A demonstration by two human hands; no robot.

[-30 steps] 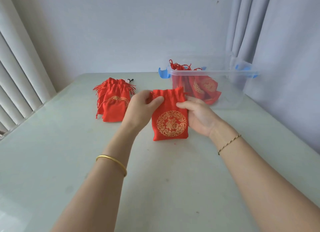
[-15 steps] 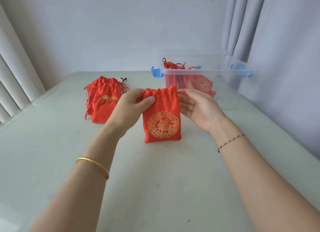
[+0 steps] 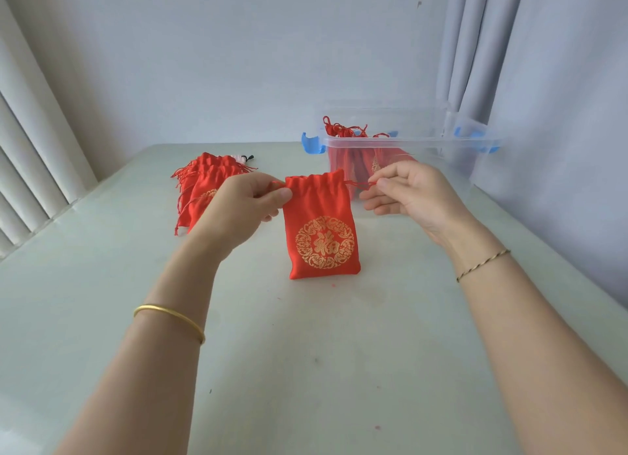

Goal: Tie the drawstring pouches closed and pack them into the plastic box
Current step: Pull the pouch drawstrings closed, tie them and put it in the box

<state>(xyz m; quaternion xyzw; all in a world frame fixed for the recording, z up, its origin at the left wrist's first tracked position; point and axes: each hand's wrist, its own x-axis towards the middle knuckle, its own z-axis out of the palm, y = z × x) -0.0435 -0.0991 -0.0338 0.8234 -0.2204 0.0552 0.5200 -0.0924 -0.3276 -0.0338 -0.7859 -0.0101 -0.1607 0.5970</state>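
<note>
The fingers (image 3: 283, 193) of the left hand (image 3: 238, 210) were pinched together, thumb against forefinger, on the drawstring end at the left corner of the pouch's gathered mouth. From my remote seat I saw the right hand (image 3: 413, 196) doing the mirror job: its thumb and forefinger were closed on the red drawstring (image 3: 360, 184) that ran out taut from the right corner, while its other fingers were loosely curled below, apart from the cord.

The red pouch (image 3: 321, 230) hung between the two hands, upright, its mouth puckered into folds and its gold round emblem facing me. Its bottom edge looked to be at or just above the pale green table (image 3: 306, 369); I could not tell whether it touched.

To the left, behind the left hand, a pile of red pouches (image 3: 204, 182) lay on the table with cords trailing, partly hidden by the knuckles. A small dark and pink object sat at the pile's far edge, too small for me to identify.

The clear plastic box (image 3: 407, 142) with blue latches stood at the far right of the table, behind the right hand, near the grey curtain (image 3: 543, 97). Several packed pouches (image 3: 343, 138) were inside it, standing at its left end, tied cords poking above the rim.

A gold bangle (image 3: 170, 318) circled the left wrist, and a thin bracelet (image 3: 482, 266) the right.
</note>
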